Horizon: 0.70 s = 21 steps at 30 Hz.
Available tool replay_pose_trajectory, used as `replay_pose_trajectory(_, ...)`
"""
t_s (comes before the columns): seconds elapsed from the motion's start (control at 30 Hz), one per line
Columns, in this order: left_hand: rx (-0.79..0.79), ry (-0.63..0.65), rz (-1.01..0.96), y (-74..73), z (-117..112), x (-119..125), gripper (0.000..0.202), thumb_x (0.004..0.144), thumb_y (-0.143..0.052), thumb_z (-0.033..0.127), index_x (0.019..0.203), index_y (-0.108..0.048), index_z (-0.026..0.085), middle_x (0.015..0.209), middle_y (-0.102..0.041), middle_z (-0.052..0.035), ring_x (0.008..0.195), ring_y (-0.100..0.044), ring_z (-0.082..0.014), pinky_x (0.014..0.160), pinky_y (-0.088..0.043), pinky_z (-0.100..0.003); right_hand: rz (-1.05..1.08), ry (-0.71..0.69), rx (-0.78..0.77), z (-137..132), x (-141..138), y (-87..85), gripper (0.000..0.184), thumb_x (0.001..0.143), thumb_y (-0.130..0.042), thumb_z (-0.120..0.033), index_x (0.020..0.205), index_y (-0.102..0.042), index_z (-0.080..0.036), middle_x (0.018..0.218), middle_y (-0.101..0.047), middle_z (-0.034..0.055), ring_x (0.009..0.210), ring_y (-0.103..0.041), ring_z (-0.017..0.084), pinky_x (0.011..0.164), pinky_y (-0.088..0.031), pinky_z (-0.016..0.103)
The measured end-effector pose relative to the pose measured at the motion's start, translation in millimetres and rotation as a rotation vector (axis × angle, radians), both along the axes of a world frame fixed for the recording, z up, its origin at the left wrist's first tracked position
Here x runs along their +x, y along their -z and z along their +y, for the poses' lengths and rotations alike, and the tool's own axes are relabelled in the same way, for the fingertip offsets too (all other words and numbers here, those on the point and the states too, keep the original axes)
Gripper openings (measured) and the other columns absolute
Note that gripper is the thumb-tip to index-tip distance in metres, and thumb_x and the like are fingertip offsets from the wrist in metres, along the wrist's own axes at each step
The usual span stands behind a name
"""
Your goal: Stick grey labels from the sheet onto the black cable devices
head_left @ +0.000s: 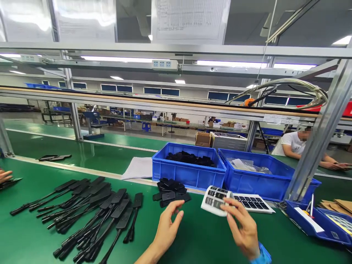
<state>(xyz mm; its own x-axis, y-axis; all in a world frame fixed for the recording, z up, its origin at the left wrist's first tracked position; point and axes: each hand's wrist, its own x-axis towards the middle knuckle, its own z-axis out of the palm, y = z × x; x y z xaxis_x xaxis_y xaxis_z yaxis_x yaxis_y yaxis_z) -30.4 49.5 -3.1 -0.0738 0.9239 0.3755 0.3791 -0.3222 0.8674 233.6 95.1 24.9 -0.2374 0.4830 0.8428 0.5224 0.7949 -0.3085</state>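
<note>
My right hand [242, 229] grips the edge of a curled white sheet of black labels [213, 198] between thumb and fingers, raised over the green table. Thumb and fingers parted, my left hand [168, 225] is apart from the sheet and holds nothing that I can see. Just beyond it lies a small pile of flat black plastic pieces [170, 192]. To its left spreads a heap of black cables with flat paddle-shaped ends [103, 205]. Behind my right hand rests a stack of black-and-white label sheets [255, 202].
Two blue bins stand at the back: one [189, 178] with black parts, another [258, 181] with clear bags. Papers [137, 168] lie beside them. Small blue trays [316, 223] sit at right, near a metal post [316, 135]. Another person's hand [4, 176] shows at the left edge.
</note>
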Motion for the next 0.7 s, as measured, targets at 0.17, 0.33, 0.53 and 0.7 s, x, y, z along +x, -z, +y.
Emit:
replay_pose_trajectory(0.17,0.449,0.132,0.524,-49.4,-11,0,0.068,0.077,-0.05,0.014,0.141,-0.031,0.025,0.152,-0.03,-0.0101,0.141,-0.023,-0.0306,0.113,-0.018,-0.056,-0.225,-0.326,-0.07,-28,-19,6.3,0.018,0.089,-0.047,-0.012,0.097,-0.061,-0.021,0.105,-0.062,0.0091,0.089,-0.066,0.017,0.074,-0.055,0.022)
replay_pose_trajectory(0.33,0.409,0.387,0.899,-37.7,-2,23,0.059,0.076,-0.054,0.013,0.133,-0.041,0.019,0.124,-0.061,-0.0102,0.117,-0.053,-0.0282,0.107,-0.031,-0.055,-0.418,-0.267,-0.035,-22,-18,26.6,0.038,0.086,-0.031,-0.002,0.113,-0.053,-0.016,0.109,-0.059,0.0144,0.081,-0.065,0.015,0.068,-0.053,0.022)
replay_pose_trajectory(0.53,0.477,0.25,1.01,9.3,2,31,0.013,0.083,-0.063,0.028,0.092,-0.059,0.02,0.086,-0.067,-0.0032,0.076,-0.061,-0.0207,0.066,-0.046,-0.033,-0.516,-0.25,-0.208,-25,-12,33.0,0.022,0.088,-0.041,-0.009,0.082,-0.059,-0.021,0.086,-0.06,0.0037,0.066,-0.058,0.013,0.058,-0.043,0.023)
replay_pose_trajectory(0.7,0.232,0.374,1.187,13.7,-4,31,0.006,0.089,-0.058,0.02,0.085,-0.063,0.019,0.077,-0.067,-0.0018,0.071,-0.063,-0.0186,0.063,-0.044,-0.029,-0.535,-0.266,-0.445,-30,-15,31.5,0.019,0.078,-0.05,-0.007,0.078,-0.063,-0.021,0.089,-0.061,0.0011,0.067,-0.057,0.011,0.06,-0.04,0.022)
